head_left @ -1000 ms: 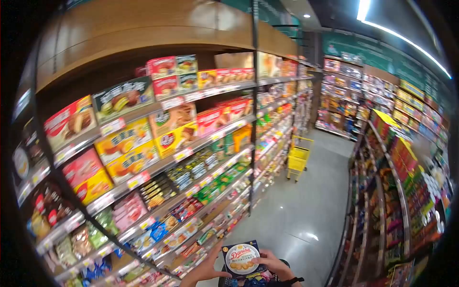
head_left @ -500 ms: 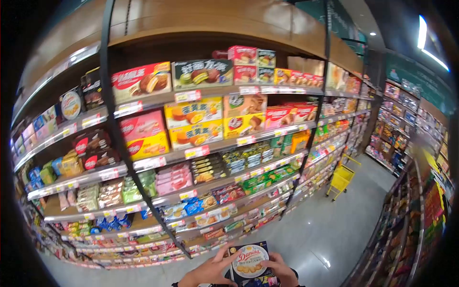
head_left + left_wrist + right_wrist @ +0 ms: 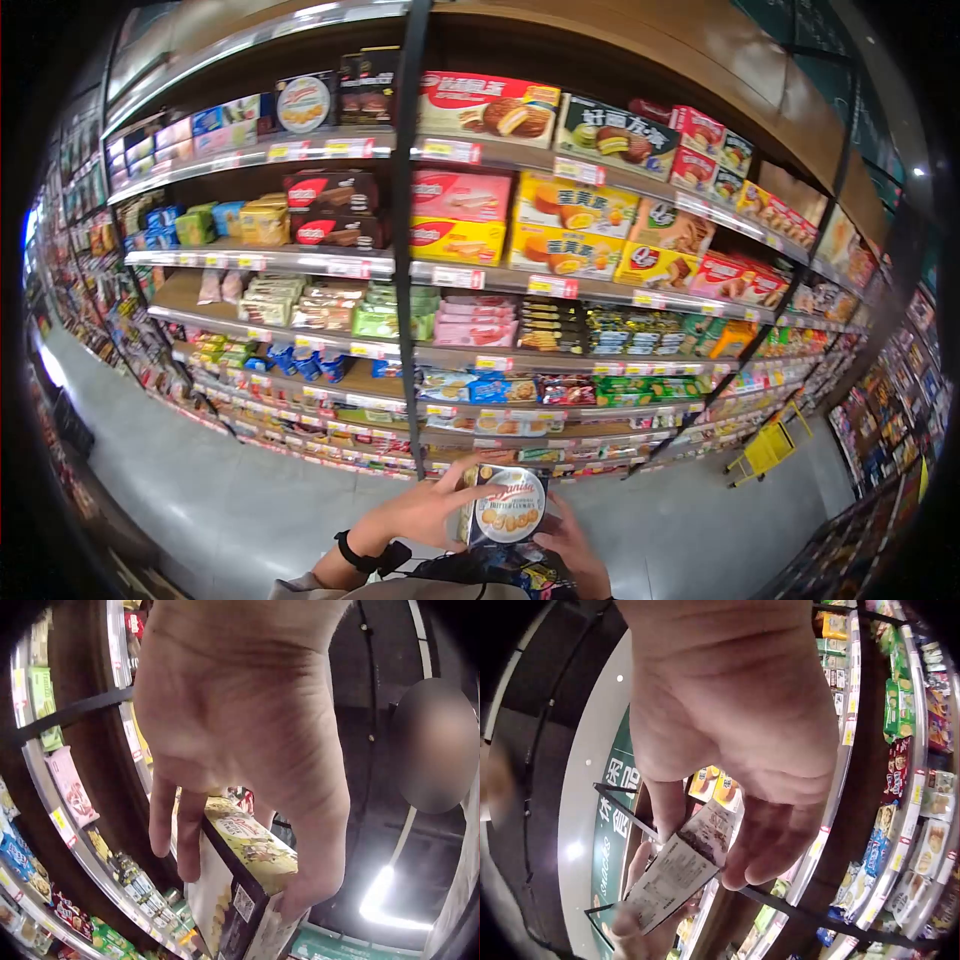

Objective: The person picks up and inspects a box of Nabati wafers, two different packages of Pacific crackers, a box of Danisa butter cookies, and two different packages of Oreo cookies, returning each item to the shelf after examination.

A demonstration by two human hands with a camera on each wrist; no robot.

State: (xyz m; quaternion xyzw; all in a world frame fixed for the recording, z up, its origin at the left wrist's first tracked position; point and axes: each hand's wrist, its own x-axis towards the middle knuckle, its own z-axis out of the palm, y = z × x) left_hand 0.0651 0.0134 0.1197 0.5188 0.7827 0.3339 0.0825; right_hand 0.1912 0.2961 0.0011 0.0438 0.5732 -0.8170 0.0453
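A dark box of Danisa butter cookies (image 3: 512, 512), with a round white label picture on its front, is held between both hands low in the head view. My left hand (image 3: 425, 515) grips its left side, fingers reaching over the front. In the left wrist view that hand (image 3: 240, 727) has thumb and fingers on opposite sides of the box (image 3: 244, 900). My right hand (image 3: 572, 545) holds the right edge. The right wrist view shows the box's pale printed side (image 3: 671, 881) between the right hand's (image 3: 735, 720) thumb and fingers.
Tall shelves of boxed and bagged snacks fill the front. A similar round-label box (image 3: 304, 104) stands on the upper shelf at left, beside a dark post (image 3: 403, 230). A yellow cart (image 3: 768, 448) stands on the grey floor at right. Colourful packets (image 3: 540, 578) lie below the held box.
The head view has swung left, so shelves and yellow cart have shifted right in it. Both hands keep hold of the cookie box, which is now more tilted; more of the left forearm shows.
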